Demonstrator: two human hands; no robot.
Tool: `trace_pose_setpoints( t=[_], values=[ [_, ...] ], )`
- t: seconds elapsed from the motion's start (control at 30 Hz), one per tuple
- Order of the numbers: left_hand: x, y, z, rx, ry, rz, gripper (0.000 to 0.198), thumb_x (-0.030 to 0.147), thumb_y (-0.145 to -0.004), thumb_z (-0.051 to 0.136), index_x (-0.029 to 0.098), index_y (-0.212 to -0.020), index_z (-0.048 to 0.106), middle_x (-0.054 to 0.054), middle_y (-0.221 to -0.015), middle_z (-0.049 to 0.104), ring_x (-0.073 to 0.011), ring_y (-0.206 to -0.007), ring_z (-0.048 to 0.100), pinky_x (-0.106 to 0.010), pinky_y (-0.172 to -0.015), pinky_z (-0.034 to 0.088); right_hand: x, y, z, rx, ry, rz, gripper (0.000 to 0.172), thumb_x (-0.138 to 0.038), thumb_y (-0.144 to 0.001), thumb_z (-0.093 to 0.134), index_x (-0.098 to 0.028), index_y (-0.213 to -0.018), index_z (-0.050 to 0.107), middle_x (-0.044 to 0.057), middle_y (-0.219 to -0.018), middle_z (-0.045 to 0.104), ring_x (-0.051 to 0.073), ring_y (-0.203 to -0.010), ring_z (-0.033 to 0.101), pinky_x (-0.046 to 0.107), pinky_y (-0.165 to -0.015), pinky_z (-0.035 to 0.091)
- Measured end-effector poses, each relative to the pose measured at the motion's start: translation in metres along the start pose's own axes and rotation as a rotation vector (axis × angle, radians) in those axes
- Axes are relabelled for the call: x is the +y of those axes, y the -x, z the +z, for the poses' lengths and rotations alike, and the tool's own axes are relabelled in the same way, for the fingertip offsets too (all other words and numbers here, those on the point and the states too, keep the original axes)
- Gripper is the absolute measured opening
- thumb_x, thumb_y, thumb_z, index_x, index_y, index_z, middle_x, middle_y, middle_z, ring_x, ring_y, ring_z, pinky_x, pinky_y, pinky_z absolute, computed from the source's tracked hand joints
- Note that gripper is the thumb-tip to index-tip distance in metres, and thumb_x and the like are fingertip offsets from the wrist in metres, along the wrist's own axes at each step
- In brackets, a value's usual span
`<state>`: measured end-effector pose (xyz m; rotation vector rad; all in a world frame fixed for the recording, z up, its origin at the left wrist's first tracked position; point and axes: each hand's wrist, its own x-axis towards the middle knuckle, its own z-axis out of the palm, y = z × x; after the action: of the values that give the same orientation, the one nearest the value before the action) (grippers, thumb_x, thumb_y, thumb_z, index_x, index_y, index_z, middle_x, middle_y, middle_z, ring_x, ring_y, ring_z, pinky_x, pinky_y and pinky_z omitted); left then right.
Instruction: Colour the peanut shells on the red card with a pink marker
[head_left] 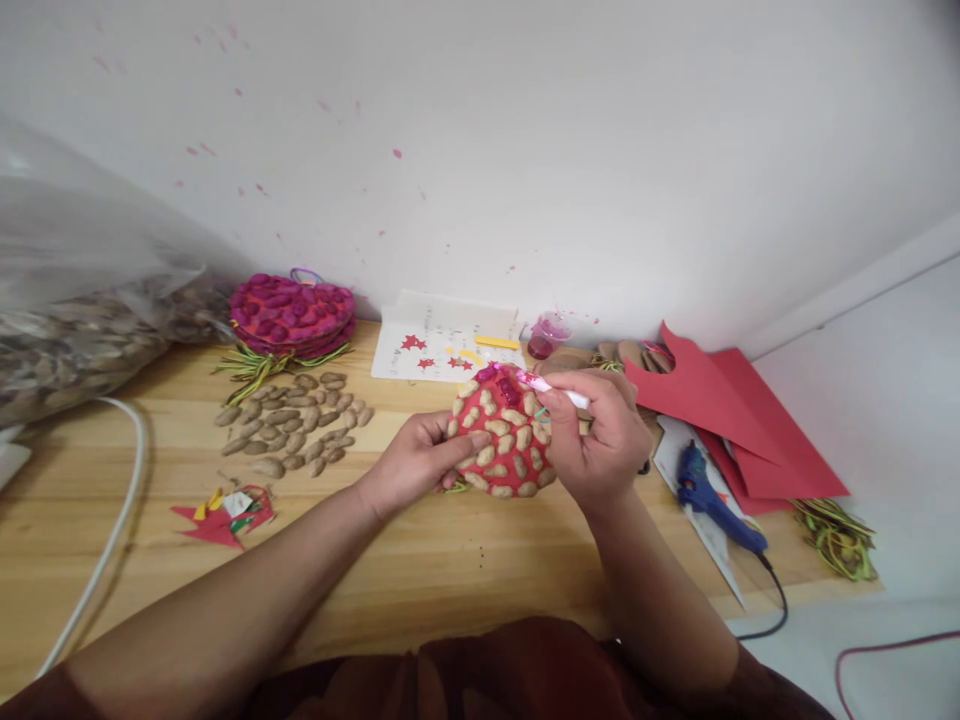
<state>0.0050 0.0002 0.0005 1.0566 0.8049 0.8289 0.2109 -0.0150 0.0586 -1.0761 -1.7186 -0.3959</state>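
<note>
My left hand (420, 460) grips the left edge of a red round piece covered with peanuts (499, 455), its thumb lying over the front. Most of the peanuts are plain tan; a few near the top are painted magenta. In my right hand (604, 430) is a white-handled paintbrush (559, 388), held in a pinch. Its magenta-coated tip is at the upper part of the piece, close to the painted peanuts. Behind it stands a small clear cup of magenta paint (547, 337).
At the left are loose peanuts (292, 425), finished magenta pieces (292, 315), paper scraps (225, 515), a plastic bag (90, 320) and a white cable (124, 520). A paper sheet (405, 330) lies behind. To the right are red sheets (750, 430), a blue glue gun (712, 500) and green strands (836, 540).
</note>
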Motion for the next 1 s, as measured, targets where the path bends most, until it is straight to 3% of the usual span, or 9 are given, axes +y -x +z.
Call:
trace_pose_setpoints(
  t=[0.37,0.77,1.0],
  values=[
    [0.0056,0.0012,0.0033,0.056,-0.074,0.01,0.045,0.058,-0.079,0.084,0.018,-0.073,0.064,0.005,-0.051,0.053,-0.0071,-0.042,0.039,-0.021,-0.043,0.03,-0.0007,0.0012,-0.0016,-0.007,0.022,0.011,0.008,-0.021,-0.094,0.07,-0.024,-0.101,0.074,0.003,-0.089,0.08,0.02,-0.086,0.074,0.038,-0.084,0.057],
    [0.0042,0.0049,0.0062,0.116,-0.253,0.103,0.036,0.051,-0.085,0.077,0.016,-0.076,0.069,0.004,-0.057,0.055,-0.0101,-0.051,0.041,-0.022,-0.051,0.035,0.0,-0.0006,-0.0026,-0.008,0.061,-0.037,0.011,-0.02,-0.094,0.071,-0.024,-0.103,0.073,0.002,-0.089,0.081,0.019,-0.085,0.075,0.037,-0.084,0.056],
    [0.0056,0.0051,0.0073,0.13,-0.253,0.129,0.036,0.05,-0.082,0.08,0.017,-0.074,0.07,-0.001,-0.064,0.066,-0.0161,-0.06,0.056,-0.025,-0.056,0.044,-0.0005,-0.0006,-0.0022,0.008,0.067,-0.058,0.013,-0.019,-0.094,0.072,-0.025,-0.105,0.073,0.002,-0.089,0.081,0.019,-0.085,0.075,0.037,-0.084,0.056]
  ],
)
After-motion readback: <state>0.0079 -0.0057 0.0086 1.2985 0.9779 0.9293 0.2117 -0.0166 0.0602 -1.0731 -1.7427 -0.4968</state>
